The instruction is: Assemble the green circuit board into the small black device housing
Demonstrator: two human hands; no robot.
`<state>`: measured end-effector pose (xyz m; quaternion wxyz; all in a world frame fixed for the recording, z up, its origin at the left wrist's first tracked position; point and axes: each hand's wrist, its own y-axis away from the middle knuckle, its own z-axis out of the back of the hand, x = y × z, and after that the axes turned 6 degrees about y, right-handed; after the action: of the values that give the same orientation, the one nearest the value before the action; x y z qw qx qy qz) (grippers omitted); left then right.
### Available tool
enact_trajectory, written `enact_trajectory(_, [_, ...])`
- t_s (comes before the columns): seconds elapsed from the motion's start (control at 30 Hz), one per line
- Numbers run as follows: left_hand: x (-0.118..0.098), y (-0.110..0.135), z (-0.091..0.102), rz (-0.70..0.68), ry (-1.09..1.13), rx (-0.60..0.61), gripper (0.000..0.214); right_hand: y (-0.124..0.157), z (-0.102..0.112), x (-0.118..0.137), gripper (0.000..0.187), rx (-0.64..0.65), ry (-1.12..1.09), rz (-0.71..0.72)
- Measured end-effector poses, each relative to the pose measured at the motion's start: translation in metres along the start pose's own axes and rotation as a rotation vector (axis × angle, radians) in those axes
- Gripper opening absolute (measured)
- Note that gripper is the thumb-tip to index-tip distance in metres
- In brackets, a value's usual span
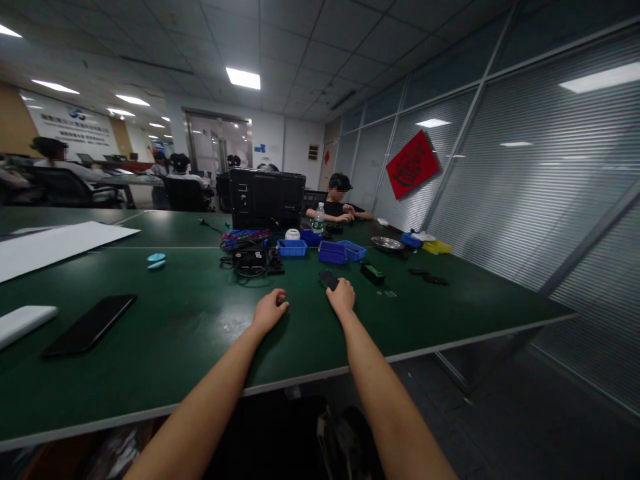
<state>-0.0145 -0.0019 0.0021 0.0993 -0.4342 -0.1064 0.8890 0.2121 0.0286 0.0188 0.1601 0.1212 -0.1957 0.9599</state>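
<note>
My right hand [342, 296] grips a small dark, flat, box-like object [327, 279] on the green table; its exact kind is too dark to make out. To the left, my left hand [270, 309] rests on the tabletop, its fingers loosely bent and apart, with nothing in it. Right of my right hand lies a black case with a green inside [373, 272], and beside it are tiny clear pieces [390, 294]. Blue plastic trays [333, 253] stand just beyond my hands.
A black monitor [267, 199] stands behind cables and a black electronic box [250, 262]. A white ball [293, 234], a metal dish [387, 244] and a water bottle [319, 215] are farther back. A black slab [90, 325] lies left. Another person [340, 200] sits across.
</note>
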Motion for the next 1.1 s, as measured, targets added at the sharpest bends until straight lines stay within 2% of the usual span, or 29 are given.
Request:
enact_trajectory(0.17, [-0.003,0.001,0.001,0.014,0.019,0.006,0.032,0.01,0.002,0.011,0.043,-0.049,0.081,0.112])
enact_trajectory(0.4, [0.0,-0.001,0.0,0.002,0.023,0.0,0.03,0.026,0.007,0.024,0.051,-0.02,0.094,0.282])
enact_trajectory(0.5, [0.0,-0.001,0.0,0.0,0.03,0.002,0.03,0.028,0.009,0.027,0.047,-0.003,-0.004,0.29])
enact_trajectory(0.63, [-0.002,0.0,0.001,0.025,0.037,0.009,0.03,0.019,0.004,0.022,0.042,0.033,-0.194,0.152])
enact_trajectory(0.7, [-0.003,0.0,0.002,0.029,0.041,0.012,0.03,0.014,0.0,0.019,0.041,0.042,-0.257,0.141])
enact_trajectory(0.83, [-0.003,-0.001,0.001,0.013,0.053,-0.016,0.031,0.016,-0.008,0.022,0.037,0.057,-0.339,0.276])
enact_trajectory(0.97, [-0.005,-0.001,0.0,-0.01,0.072,-0.088,0.051,0.03,-0.008,0.038,0.034,0.096,-0.509,0.464])
enact_trajectory(1.03, [-0.006,-0.002,0.0,-0.018,0.049,-0.122,0.063,0.036,-0.008,0.045,0.037,0.186,-0.612,0.48])
enact_trajectory(1.1, [-0.007,-0.002,0.0,-0.017,-0.007,-0.149,0.073,0.037,-0.01,0.049,0.04,0.248,-0.697,0.431])
